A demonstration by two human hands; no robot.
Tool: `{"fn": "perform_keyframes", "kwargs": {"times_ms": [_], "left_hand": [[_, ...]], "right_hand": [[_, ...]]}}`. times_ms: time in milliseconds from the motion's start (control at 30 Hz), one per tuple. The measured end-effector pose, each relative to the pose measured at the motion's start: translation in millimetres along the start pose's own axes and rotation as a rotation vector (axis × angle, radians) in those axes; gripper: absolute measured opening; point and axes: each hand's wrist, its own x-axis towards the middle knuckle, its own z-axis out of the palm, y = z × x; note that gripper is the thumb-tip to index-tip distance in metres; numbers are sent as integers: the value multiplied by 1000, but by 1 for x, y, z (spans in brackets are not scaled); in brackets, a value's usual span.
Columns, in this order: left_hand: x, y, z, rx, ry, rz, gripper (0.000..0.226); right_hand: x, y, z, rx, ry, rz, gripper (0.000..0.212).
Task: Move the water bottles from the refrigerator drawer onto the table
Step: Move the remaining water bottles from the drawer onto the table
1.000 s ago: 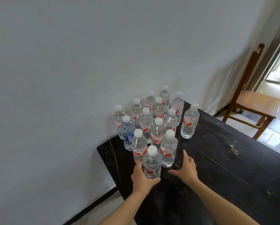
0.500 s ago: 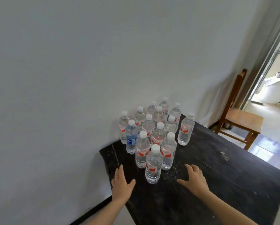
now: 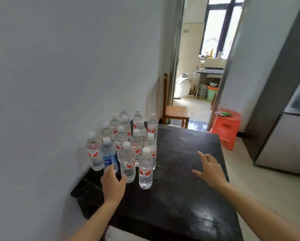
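Observation:
Several clear water bottles with white caps and red labels stand upright in a cluster [image 3: 136, 143] on the far left part of the black table [image 3: 189, 197], against the wall. One has a blue label [image 3: 108, 158]. The nearest bottle [image 3: 145, 168] stands alone in front. My left hand [image 3: 113, 184] hovers open just in front of the blue-label bottle, holding nothing. Over the table's right side my right hand [image 3: 209, 169] is spread open and empty.
A grey refrigerator [image 3: 285, 108] stands at the right. A wooden chair [image 3: 175, 112] and a red plastic stool [image 3: 226, 126] stand beyond the table, by an open doorway [image 3: 203, 54] into another room. A white wall runs along the left.
The view has swung right, bringing the doorway, stool and refrigerator into sight. My left hand let go of the front bottle, and both hands drew apart and back from the cluster.

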Motion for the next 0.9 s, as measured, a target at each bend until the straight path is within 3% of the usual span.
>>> {"fn": "perform_keyframes", "kwargs": {"times_ms": [133,433,767,900], "left_hand": [[2,-9,-31,103,-123,183,59],[-66,71,-61,-290,-341,452,60],[-248,204,-25,-250,-846,862,65],[-339,251,-16,-306,-928,955,68]], "right_hand": [[-85,-18,-13,106,132,215,78],[-268,4,-81,0,270,527,61],[-467,73,-185,-139,444,739,61],[-553,108,-219,-227,447,771,63]]}}
